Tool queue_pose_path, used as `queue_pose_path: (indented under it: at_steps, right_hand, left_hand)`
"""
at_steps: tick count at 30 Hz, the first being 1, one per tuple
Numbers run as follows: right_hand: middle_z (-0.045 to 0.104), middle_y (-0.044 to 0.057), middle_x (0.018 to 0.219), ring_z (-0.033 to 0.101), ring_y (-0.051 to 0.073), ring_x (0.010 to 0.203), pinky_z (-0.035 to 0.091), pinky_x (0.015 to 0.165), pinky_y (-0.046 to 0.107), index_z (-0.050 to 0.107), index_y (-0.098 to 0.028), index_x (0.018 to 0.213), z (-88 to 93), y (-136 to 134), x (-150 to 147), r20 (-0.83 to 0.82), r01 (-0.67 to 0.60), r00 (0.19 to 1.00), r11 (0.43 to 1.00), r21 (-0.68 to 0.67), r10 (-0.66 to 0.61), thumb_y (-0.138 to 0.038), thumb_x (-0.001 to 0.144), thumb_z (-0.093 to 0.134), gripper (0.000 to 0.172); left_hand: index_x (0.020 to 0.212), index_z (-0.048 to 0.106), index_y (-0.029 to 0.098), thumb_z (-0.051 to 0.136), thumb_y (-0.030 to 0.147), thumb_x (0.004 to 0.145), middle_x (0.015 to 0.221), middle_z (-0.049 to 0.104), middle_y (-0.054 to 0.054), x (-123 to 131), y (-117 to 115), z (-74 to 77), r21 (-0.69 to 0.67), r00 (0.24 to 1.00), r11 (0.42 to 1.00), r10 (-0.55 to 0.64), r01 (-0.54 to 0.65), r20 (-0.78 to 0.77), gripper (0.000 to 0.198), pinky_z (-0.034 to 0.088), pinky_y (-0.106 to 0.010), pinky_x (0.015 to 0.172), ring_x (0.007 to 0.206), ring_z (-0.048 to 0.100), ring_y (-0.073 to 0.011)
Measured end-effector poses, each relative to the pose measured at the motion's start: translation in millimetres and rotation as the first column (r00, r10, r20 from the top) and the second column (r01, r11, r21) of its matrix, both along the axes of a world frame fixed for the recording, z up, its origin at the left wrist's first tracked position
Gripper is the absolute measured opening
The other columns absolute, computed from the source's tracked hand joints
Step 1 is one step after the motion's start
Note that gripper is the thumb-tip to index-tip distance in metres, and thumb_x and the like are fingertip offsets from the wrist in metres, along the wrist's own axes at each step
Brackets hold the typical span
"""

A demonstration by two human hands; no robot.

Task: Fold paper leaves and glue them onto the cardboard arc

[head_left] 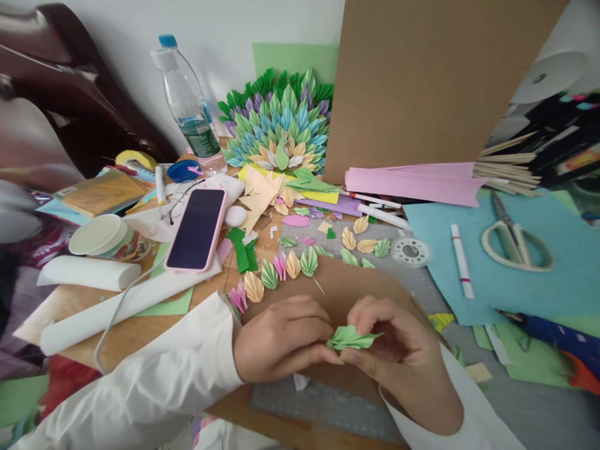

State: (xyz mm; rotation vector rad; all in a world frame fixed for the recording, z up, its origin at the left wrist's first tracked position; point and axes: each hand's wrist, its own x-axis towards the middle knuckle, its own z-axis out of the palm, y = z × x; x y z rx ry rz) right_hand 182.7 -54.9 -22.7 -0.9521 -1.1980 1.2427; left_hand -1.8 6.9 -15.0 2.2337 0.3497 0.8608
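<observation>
A light green pleated paper leaf (354,338) is pinched between my two hands, low in the middle of the view. My left hand (285,337) grips its left end with thumb and fingertips. On the other end, the thumb and fingers of my right hand (398,356) are closed. Beneath both hands lies a brown cardboard piece (342,284). Along its upper left edge runs a row of folded leaves: a pink leaf (280,267), a peach leaf (254,287) and a green leaf (309,261) among them.
A paper peacock (282,153) leans at the back beside a tall cardboard sheet (422,87). Scissors (515,240) and a marker (462,261) lie on blue paper at right, near a blue glue gun (553,334). A phone (197,230), a paper cup (110,237) and bottles (199,125) stand left.
</observation>
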Motion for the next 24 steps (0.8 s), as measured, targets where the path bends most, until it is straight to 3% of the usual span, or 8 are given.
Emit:
queue_pose_path:
  at_steps: [10,24]
  right_hand:
    - [0.058,-0.002,0.078,0.059,0.011,0.072,0.05,0.062,0.016,0.062,-0.025,0.088,5.3,-0.4,1.4,-0.011,-0.057,0.998,0.998,0.013,0.057,-0.008,0.08,0.07,0.021]
    - [0.059,-0.001,0.082,0.058,0.01,0.078,0.051,0.069,0.014,0.066,-0.024,0.094,4.7,0.5,-2.0,-0.028,-0.027,0.999,0.998,0.052,0.028,-0.008,0.081,0.069,0.021]
  left_hand:
    - [0.094,0.061,0.006,0.05,0.022,0.095,0.079,0.067,-0.015,-0.4,-2.9,-0.8,0.082,0.995,0.993,0.076,-0.081,0.058,0.019,0.051,-0.028,0.066,0.071,0.061,-0.0188]
    - [0.097,0.059,0.008,0.052,0.009,0.088,0.079,0.064,-0.013,-1.9,-6.7,-5.8,0.135,0.992,0.983,0.115,-0.122,0.058,0.011,0.048,-0.03,0.062,0.07,0.057,-0.0185]
